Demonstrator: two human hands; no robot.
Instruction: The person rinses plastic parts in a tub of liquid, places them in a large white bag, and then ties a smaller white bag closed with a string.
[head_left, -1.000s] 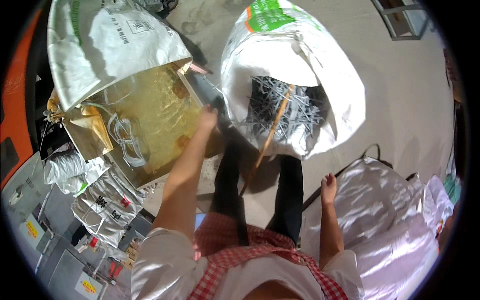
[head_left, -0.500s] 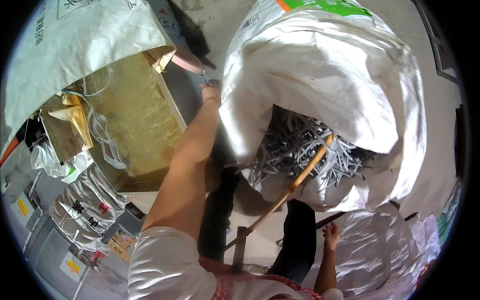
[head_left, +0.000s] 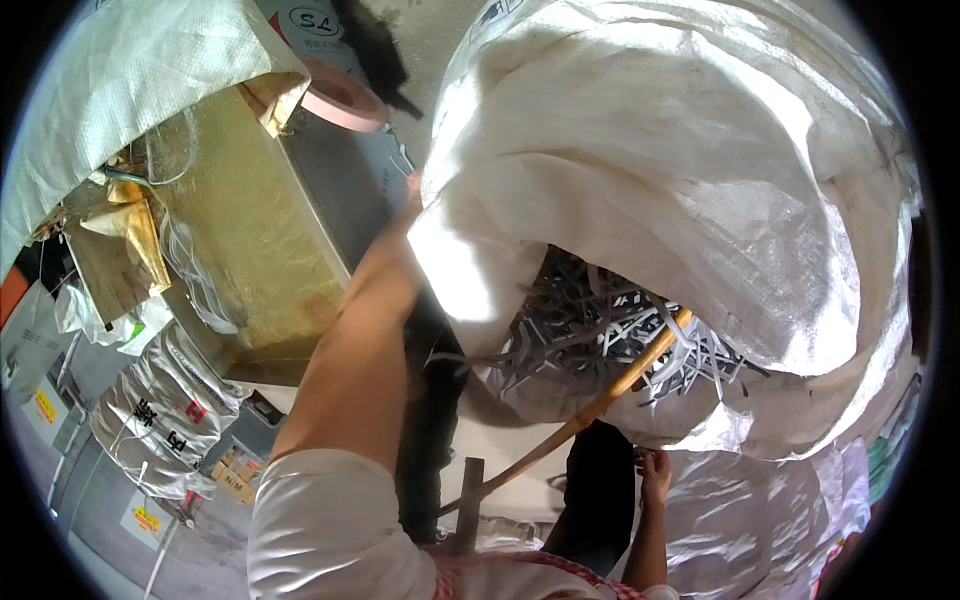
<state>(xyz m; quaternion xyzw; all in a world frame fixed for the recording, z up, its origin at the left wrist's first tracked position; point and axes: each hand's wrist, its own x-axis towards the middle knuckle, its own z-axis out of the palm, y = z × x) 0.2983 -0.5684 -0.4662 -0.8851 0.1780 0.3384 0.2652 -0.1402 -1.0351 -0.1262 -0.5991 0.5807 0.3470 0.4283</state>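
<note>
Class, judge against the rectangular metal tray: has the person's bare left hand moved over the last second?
Yes: the left hand has moved forward and right, away from the tray's right rim; the large white woven bag now partly hides it.

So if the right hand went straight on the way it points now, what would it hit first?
The right hand would probably meet the near edge of the white sack; whether they touch now is unclear.

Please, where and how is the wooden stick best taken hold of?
Grip the wooden stick just outside the white bag, probably with the right hand coming from the right: there it is slim and bare, slanting out, while its upper end lies among grey strips.
</note>
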